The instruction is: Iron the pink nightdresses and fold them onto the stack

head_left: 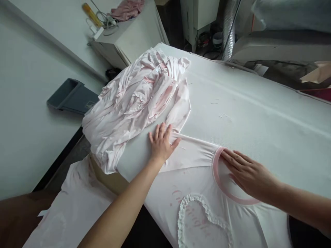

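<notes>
A pale pink shirt (186, 182) lies spread over the padded table, with a heart of ruffled trim on its front. My left hand (161, 143) presses flat on the end of its outstretched sleeve (192, 151), fingers spread. At the darker pink neckband (216, 168) rests my right hand (248, 174), its fingers straight and side by side, the tips touching the band near the shoulder seam. Gathers run along the seam between sleeve and neckband. Beyond my left hand is a heap of similar pale pink garments (139, 93), one loose sleeve reaching close to my fingers.
The white-covered table (248, 113) stretches to the right. Another pale garment (74, 203) hangs at lower left. A grey bin (73, 96) stands by the wall. Behind, a side table (139, 31) holds cables and pink cloth (128, 9). A silver duct (229, 38) rises at the back.
</notes>
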{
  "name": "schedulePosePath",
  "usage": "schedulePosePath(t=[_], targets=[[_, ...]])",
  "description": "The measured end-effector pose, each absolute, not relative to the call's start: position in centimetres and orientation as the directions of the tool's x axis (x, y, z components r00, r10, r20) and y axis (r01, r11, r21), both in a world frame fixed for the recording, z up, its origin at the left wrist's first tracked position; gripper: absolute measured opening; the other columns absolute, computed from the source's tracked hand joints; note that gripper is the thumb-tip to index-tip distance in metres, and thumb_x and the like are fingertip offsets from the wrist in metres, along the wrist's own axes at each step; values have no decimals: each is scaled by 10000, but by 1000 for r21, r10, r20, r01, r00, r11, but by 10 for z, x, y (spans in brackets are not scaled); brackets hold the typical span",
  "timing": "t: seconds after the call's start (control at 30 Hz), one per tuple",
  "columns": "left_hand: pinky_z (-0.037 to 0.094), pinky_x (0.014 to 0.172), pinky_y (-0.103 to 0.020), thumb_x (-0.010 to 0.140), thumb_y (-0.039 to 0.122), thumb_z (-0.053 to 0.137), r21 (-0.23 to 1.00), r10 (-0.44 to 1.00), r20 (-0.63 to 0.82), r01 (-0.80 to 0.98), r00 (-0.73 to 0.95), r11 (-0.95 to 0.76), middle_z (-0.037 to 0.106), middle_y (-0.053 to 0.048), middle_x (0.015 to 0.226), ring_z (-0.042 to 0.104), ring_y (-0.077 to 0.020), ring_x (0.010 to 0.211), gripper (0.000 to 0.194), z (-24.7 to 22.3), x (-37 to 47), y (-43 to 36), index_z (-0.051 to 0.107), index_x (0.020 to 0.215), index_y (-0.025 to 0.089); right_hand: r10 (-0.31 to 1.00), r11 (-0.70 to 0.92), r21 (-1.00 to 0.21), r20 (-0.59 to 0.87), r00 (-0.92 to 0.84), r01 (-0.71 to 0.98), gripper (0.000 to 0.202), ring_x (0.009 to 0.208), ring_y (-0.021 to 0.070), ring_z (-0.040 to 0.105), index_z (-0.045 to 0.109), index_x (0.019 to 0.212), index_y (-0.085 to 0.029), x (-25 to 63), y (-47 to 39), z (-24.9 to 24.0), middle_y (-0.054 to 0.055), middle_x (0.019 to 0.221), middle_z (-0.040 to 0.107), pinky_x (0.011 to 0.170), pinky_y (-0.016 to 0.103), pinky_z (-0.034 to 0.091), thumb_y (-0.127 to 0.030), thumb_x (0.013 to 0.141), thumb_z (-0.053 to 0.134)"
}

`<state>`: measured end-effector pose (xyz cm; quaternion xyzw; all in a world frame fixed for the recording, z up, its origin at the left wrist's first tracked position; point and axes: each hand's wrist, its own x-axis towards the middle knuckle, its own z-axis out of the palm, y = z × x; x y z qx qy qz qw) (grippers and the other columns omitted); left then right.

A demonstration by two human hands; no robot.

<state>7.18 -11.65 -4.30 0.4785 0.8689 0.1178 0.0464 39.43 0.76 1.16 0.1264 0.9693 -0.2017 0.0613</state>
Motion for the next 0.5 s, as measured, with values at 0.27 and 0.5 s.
schedulePosePath(t=[0.27, 0.5], targets=[[177, 1206, -640, 933, 517, 579, 305, 791, 119, 780, -600, 546, 477, -177, 1551, 364, -370, 1474, 597, -31, 59, -116, 547, 1457, 234, 599, 774, -227, -43, -800, 591, 704, 1504, 327, 315, 308, 1583, -97, 341, -77, 6, 185, 1603, 364, 1225, 541, 301, -483, 1003, 405], [307, 1212, -473, 1018, 437, 469, 451, 944, 65, 834, 325, -318, 566, -74, 1494, 440, -238, 1446, 408, -24, 104, -116, 651, 1352, 290, 937, 332, -169, 170, -304, 928, 732, 1530, 360, 224, 140, 1633, -182, 489, -81, 71, 201, 1638, 283, 1229, 585, 277, -513, 1005, 315]])
